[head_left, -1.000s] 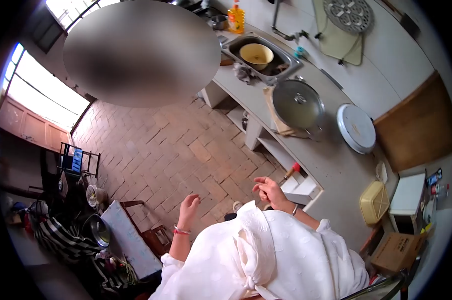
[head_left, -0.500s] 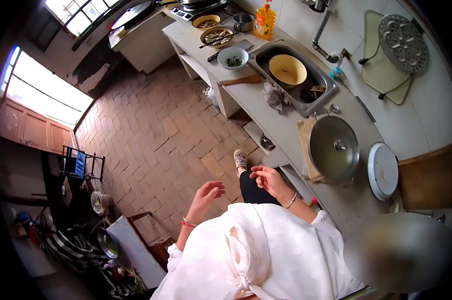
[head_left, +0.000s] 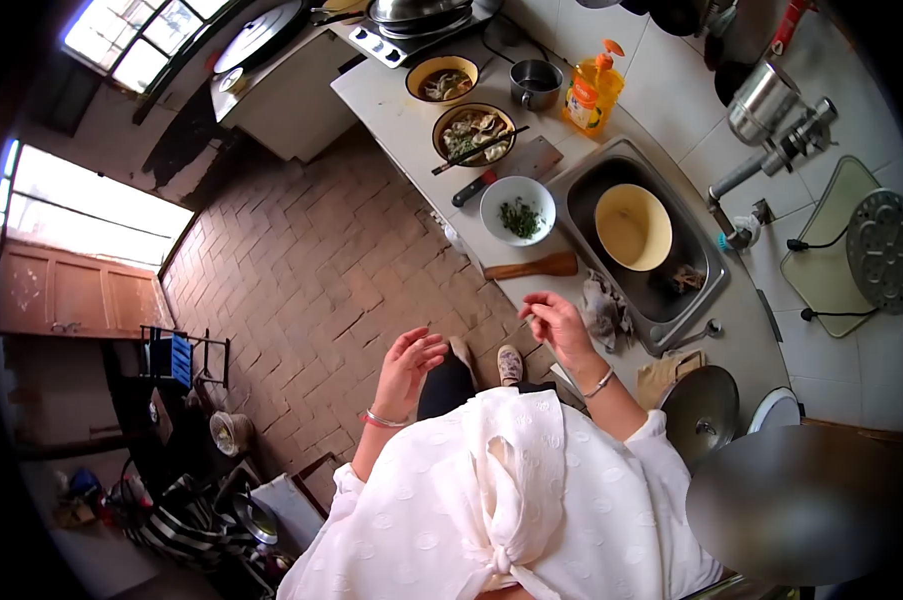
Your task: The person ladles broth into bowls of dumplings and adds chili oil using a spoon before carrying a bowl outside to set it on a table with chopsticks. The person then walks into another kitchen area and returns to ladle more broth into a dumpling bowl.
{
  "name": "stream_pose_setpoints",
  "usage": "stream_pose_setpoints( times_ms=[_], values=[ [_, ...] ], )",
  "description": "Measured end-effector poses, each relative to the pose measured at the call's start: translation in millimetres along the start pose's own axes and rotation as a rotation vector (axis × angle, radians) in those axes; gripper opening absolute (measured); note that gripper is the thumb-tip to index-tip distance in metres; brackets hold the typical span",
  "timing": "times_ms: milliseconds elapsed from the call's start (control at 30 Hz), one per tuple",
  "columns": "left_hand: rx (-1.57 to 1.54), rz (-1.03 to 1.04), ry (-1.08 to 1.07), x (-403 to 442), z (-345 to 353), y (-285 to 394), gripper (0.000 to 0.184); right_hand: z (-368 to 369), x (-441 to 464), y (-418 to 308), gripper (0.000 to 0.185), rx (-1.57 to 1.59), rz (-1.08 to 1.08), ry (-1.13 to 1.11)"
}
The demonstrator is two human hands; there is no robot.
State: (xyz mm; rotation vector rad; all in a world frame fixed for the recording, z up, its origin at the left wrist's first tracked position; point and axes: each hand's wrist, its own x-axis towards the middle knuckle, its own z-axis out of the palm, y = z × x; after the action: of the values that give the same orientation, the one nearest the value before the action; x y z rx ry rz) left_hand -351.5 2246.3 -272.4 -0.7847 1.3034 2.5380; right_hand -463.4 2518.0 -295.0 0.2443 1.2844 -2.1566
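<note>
My left hand (head_left: 409, 368) hovers over the floor in front of my body, fingers loosely bent with nothing in them. Near the counter's edge, my right hand (head_left: 559, 328) is raised, also empty, its fingers half curled and apart. Closest to it are a crumpled grey cloth (head_left: 603, 308) and a wooden spatula-like tool (head_left: 531, 267) on the counter. Beyond these stands a white bowl (head_left: 496, 212) with chopped greens. A cleaver (head_left: 531, 160) lies behind it, beside a yellow bowl of food (head_left: 477, 130) with chopsticks across its rim.
The sink (head_left: 581, 190) holds a yellow basin (head_left: 633, 226). An orange soap bottle (head_left: 593, 95), a metal mug (head_left: 536, 85) and another food bowl (head_left: 442, 78) stand farther back. A lidded pot (head_left: 699, 415) is at my right. Brick floor (head_left: 301, 260) stretches ahead; a stool (head_left: 176, 358) stands left.
I have moved forward along the counter; the sink and bowls are nearer, and the lidded pot has slipped back beside me. Both hands remain raised and empty.
</note>
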Motion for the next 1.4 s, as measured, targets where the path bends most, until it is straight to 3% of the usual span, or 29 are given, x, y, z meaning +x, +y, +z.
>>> stream_pose_setpoints(
  times_ms=[100, 200, 433, 533, 700, 800, 1067, 1333, 1400],
  values=[
    [-0.138, -0.062, 0.027, 51.7, -24.5, 33.5, 0.030, 49.1, 48.1, -22.0, 0.018, -0.096, 0.030, -0.084],
    [-0.158, -0.050, -0.010, 118.2, -54.0, 69.0, 0.033, 79.8, 110.4, -19.4, 0.022, 0.046, 0.079, -0.097],
    [0.065, -0.123, -0.195, 289.0, -69.7, 163.6, 0.029, 117.7, 233.8, 1.6, 0.035, 0.301, -0.049, 0.286],
    [0.181, -0.175, -0.320, 348.0, -62.9, 186.8, 0.032, 128.6, 257.3, -10.2, 0.034, 0.047, -0.206, 0.496],
    [0.242, -0.250, -0.434, 406.3, -31.6, 203.1, 0.036, 152.5, 268.1, -67.7, 0.043, -1.476, -0.717, 0.731],
    [0.200, -0.285, -0.479, 425.6, -19.4, 198.2, 0.040, 142.4, 288.6, -78.7, 0.041, -1.683, -0.571, 0.569],
    [0.159, -0.377, -0.552, 445.6, -3.1, 179.2, 0.039, 122.5, 317.8, -65.2, 0.024, -1.859, -0.668, 0.354],
    [0.155, -0.504, -0.636, 459.0, 19.6, 176.8, 0.039, 114.3, 294.0, -99.8, 0.016, -1.898, -0.977, 0.223],
    [0.153, -0.478, -0.661, 461.2, 28.4, 172.8, 0.043, 109.7, 278.6, -111.7, 0.025, -1.820, -0.998, 0.259]
  ],
)
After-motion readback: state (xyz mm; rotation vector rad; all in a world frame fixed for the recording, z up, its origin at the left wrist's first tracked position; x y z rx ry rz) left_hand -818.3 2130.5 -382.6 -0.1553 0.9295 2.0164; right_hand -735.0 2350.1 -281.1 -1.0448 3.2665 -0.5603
